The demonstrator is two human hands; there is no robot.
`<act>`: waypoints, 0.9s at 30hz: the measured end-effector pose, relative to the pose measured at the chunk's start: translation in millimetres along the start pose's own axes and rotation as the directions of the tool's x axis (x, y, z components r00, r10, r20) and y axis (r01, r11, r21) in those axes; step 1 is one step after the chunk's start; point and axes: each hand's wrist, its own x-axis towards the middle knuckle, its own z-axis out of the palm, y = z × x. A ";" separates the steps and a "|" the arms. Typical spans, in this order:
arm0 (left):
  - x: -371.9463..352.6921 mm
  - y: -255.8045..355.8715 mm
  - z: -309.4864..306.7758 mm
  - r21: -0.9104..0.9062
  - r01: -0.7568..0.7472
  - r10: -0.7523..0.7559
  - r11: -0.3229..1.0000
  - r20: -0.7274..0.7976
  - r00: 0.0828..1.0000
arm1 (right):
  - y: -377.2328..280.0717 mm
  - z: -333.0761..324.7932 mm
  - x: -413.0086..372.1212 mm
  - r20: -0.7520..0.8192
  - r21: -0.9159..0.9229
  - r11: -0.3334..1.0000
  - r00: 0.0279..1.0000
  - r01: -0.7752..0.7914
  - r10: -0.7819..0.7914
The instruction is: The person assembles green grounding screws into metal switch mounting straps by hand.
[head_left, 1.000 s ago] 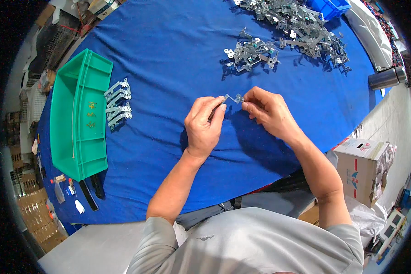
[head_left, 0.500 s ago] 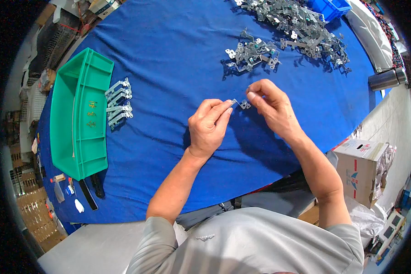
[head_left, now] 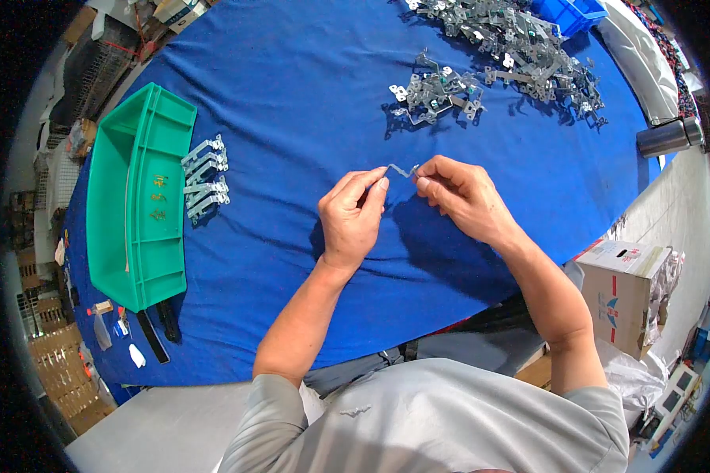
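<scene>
A small bent metal bracket (head_left: 403,171) spans the gap between my two hands, above the blue cloth. My left hand (head_left: 353,214) pinches its left end between thumb and fingers. At the other end, my right hand (head_left: 463,199) has thumb and forefinger closed on the bracket's tip, which the fingers partly hide. Beyond the hands lies a small heap of similar metal brackets (head_left: 438,94). A larger pile of brackets (head_left: 521,47) spreads behind it to the right. To the left, several brackets (head_left: 206,180) lie lined up beside a green plastic bin (head_left: 159,205).
Blue cloth (head_left: 292,102) covers the table. A blue basket (head_left: 572,14) stands at the far right, and a metal flask (head_left: 669,137) lies at the right edge. Beside the table is a cardboard box (head_left: 619,288). Black straps (head_left: 153,337) and small items lie near the bin.
My right hand has moved slightly left and down, taking hold of the bracket's right end. The bracket has turned and sits a little higher; my left hand has shifted slightly left.
</scene>
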 end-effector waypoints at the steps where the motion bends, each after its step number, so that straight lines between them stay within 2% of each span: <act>1: 0.2 0.1 0.1 0.022 -0.027 0.027 0.999 -0.019 0.999 | 0.7 -0.6 0.3 -0.001 -0.016 1.000 1.000 0.018 -0.018; 4: 1.3 1.3 1.0 0.094 -0.116 0.121 0.989 -0.057 0.991 | -7.6 -6.7 0.2 -0.021 -0.161 0.985 0.998 0.062 -0.066; 6: 1.8 3.3 1.4 0.152 -0.189 0.200 0.970 -0.060 0.978 | -1.4 -6.6 1.0 -0.012 -0.115 0.993 1.000 0.002 -0.003; 10: 0.7 6.0 1.0 0.164 -0.183 0.194 0.969 -0.054 0.979 | 5.0 -0.9 1.2 -0.033 0.069 0.994 0.996 -0.082 0.084; 13: 0.2 9.2 1.7 0.166 -0.178 0.187 0.970 -0.040 0.982 | 6.8 1.0 2.5 -0.077 0.066 0.998 0.997 0.016 -0.011; 16: -0.8 9.7 1.6 0.175 -0.177 0.183 0.968 -0.014 0.983 | 1.6 -1.6 2.0 0.001 0.099 0.994 0.999 -0.040 0.040; 19: -1.6 8.5 1.4 0.182 -0.199 0.201 0.963 0.008 0.980 | 1.0 -5.0 1.8 -0.003 -0.077 0.997 1.000 -0.020 0.020; 22: -1.5 7.9 1.6 0.181 -0.221 0.221 0.958 0.017 0.975 | 6.7 -2.4 4.5 -0.142 -0.171 0.966 0.965 0.194 -0.219; 24: 0.5 4.5 2.5 0.182 -0.273 0.274 0.945 0.020 0.962 | 6.6 -3.4 4.5 -0.180 -0.031 0.993 0.976 0.115 -0.118; 27: -1.0 -0.9 1.6 0.096 -0.101 0.100 0.990 0.018 0.995 | -1.4 -6.3 3.1 -0.131 0.160 0.987 0.990 -0.029 0.050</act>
